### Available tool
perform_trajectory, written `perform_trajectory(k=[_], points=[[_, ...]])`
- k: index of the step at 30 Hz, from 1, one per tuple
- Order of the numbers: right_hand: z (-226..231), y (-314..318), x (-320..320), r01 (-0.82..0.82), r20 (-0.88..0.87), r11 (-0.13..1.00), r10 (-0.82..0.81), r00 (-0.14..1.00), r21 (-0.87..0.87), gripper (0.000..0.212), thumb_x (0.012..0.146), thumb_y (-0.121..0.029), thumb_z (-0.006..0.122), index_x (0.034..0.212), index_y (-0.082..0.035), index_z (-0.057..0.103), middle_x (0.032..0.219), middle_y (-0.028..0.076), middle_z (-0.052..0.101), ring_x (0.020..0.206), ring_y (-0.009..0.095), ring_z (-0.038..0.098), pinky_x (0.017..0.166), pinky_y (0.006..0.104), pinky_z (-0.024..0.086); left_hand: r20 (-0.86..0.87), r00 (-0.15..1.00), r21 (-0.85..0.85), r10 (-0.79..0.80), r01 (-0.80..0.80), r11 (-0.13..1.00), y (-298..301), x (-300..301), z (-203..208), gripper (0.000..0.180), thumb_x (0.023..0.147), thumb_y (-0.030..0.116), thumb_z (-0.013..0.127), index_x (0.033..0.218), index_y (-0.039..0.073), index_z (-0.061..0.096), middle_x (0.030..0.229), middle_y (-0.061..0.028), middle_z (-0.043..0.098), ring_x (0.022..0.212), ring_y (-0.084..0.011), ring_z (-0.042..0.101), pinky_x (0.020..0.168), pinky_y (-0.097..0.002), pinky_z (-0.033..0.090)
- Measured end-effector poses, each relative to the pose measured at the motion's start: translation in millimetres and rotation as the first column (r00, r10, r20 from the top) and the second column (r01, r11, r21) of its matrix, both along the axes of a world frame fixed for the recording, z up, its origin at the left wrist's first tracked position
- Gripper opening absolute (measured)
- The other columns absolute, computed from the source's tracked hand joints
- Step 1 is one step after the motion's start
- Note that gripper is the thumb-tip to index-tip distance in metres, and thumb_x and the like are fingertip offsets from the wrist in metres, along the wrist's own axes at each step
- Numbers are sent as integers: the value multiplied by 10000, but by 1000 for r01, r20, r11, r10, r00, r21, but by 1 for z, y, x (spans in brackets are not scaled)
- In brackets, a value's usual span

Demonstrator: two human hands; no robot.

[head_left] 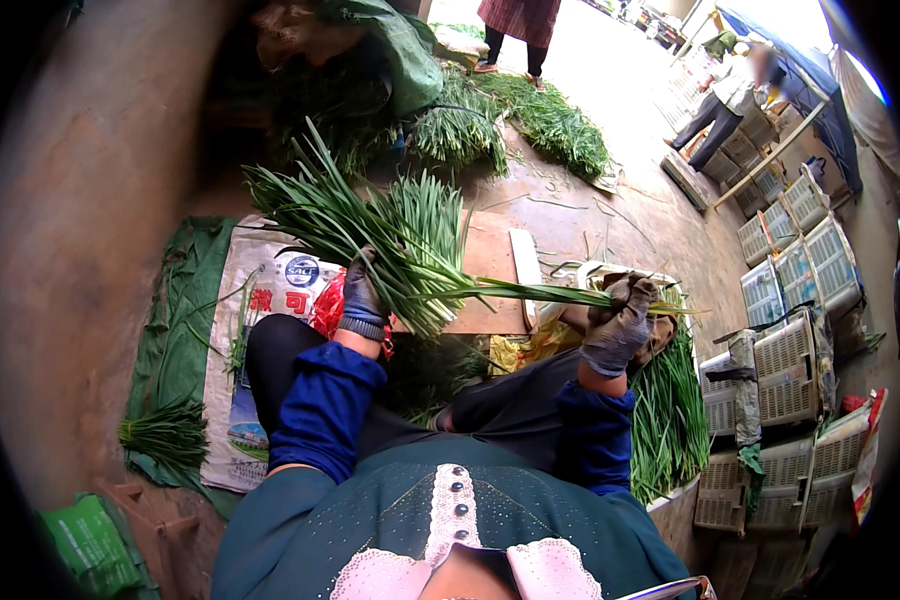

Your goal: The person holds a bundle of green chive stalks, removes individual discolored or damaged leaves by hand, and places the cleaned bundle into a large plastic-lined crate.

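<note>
My left hand, in a dark glove, is closed around a bunch of garlic chives, whose green leaves fan out to the far left. My gloved right hand grips a few chive stalks near one end; they stretch sideways from the bunch. Behind the bunch, more cut chives lie on a wooden board, beside a pale flat strip. Red plastic strands hang next to my left hand. Below my right hand, long chives fill a pale-rimmed container.
A printed white sack and green cloth lie at left, with a small chive bundle. Chive heaps lie beyond the board. Plastic crates stand stacked at right. Two people are farther off.
</note>
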State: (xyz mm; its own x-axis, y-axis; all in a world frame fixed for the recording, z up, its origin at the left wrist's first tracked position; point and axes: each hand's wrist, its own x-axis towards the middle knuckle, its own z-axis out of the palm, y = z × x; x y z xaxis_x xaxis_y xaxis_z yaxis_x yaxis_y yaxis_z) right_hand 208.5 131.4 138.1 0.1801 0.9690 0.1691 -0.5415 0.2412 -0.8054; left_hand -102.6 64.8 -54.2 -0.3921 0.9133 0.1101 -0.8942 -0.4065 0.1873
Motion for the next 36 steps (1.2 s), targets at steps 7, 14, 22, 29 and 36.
perform_trajectory(k=[7, 14, 22, 29, 36], points=[[-17, 53, 62, 202, -46, 979, -204, 978, -37, 155, 959, -248, 604, 949, -95, 625, 638, -49, 502, 471, 47, 427, 393, 179, 343, 47, 994, 34, 102, -104, 994, -11, -44, -26, 329, 860, 310, 632, 1030, 31, 671, 999, -119, 708, 934, -301, 676, 880, -446, 552], [-154, -6, 5, -491, 765, 762, 590, 258, -423, 229, 965, -261, 570, 941, -39, 618, 625, 49, 560, 495, 138, 512, 451, 304, 419, -50, 988, 1, 147, -147, 989, -19, -27, 9, 502, 879, 468, 601, 1160, 52, 620, 1066, -114, 680, 1063, -309, 622, 940, -485, 513], [-182, -39, -26, -640, 711, 311, 299, -636, -703, 588, 807, -316, 691, 1306, -59, 512, 1108, 258, 623, 1039, 430, 600, 875, 459, 496, -133, 975, 152, 180, -159, 975, -19, -22, 29, 550, 856, 459, 654, 1193, 29, 590, 1085, -101, 638, 1089, -287, 593, 966, -442, 498], [-115, -13, -46, -678, 750, 635, 635, 185, -370, 358, 943, -117, 602, 1269, 24, 566, 1137, 167, 668, 1022, 199, 640, 891, 316, 514, -99, 993, 154, 61, -45, 987, -21, -5, 43, 485, 836, 311, 701, 1194, 3, 591, 1076, -103, 657, 1030, -247, 633, 1032, -446, 453], [-112, 6, -85, -790, 674, 544, 699, 240, -282, 643, 926, -167, 640, 1453, 42, 336, 1371, 171, 509, 1238, 225, 497, 1045, 341, 396, -197, 973, 31, -122, 130, 991, -11, 21, 26, 743, 770, 433, 752, 1302, -19, 497, 1189, -187, 633, 1148, -325, 592, 992, -470, 487]])
